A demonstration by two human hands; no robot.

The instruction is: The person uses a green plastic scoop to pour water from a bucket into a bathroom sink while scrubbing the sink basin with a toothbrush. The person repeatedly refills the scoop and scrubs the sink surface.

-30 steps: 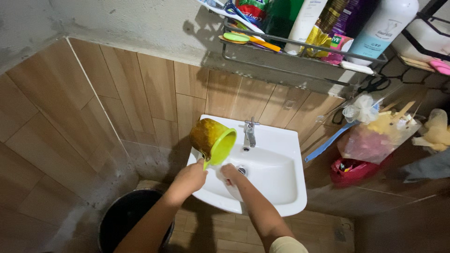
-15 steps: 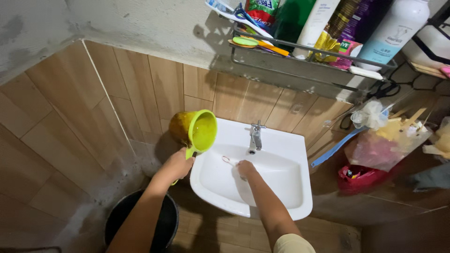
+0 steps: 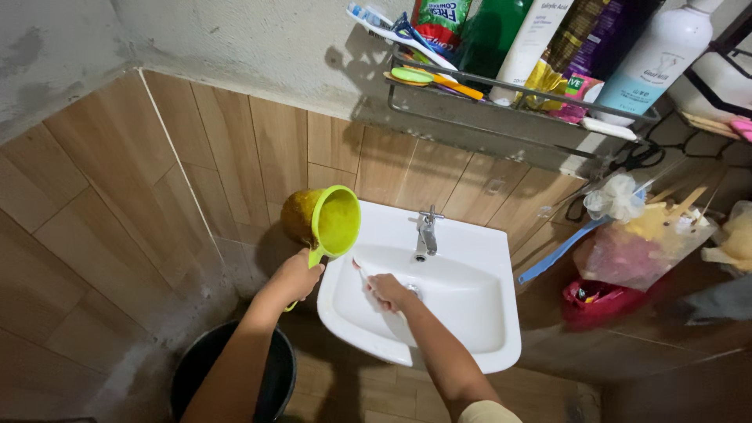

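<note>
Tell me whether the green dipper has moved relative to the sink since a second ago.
Yes. The green dipper moved left, from over the sink basin to beyond its left rim.

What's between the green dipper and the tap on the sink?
In the head view, only bare white sink rim lies between the green dipper and the tap; the right hand with its toothbrush sits lower.

The green plastic dipper (image 3: pixel 325 221) hangs at about ten o'clock of the white sink (image 3: pixel 470 345), tipped on its side, mouth facing the basin, its outside mottled brown, its handle pointing down. The slim toothbrush (image 3: pixel 361 274) lies low over the basin's nine o'clock side, its head angled up toward eleven, just beneath the dipper's rim.
</note>
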